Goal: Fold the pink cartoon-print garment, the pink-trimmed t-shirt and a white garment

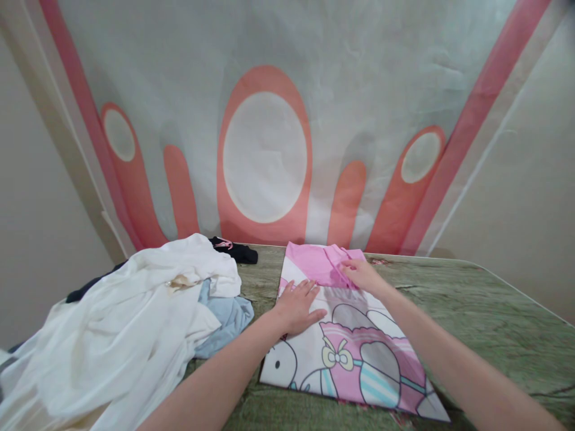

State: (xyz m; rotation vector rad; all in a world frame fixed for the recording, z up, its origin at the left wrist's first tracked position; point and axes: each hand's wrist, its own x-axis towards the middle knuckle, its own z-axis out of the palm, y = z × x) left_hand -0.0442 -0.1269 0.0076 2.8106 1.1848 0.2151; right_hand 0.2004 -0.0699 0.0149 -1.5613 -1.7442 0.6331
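Note:
A flat cartoon-printed piece [381, 359] in pink, white and blue lies in front of me, its near edge straight and crisp. Pink cloth [309, 263] with several creases covers its far end; whether the two are joined I cannot tell. My left hand [296, 308] rests palm down on the printed surface, fingers spread, just short of the pink cloth. At the cloth's right side, my right hand [362, 275] has its thumb and fingers closed on a creased part of it.
To the left is a heap of white clothing [135, 323], with a light blue garment [229, 323] at its edge. Behind it lies a small black cloth item [240, 252]. The wood-grain table [485, 323] meets a wall [350, 72] with a pink-and-grey printed covering.

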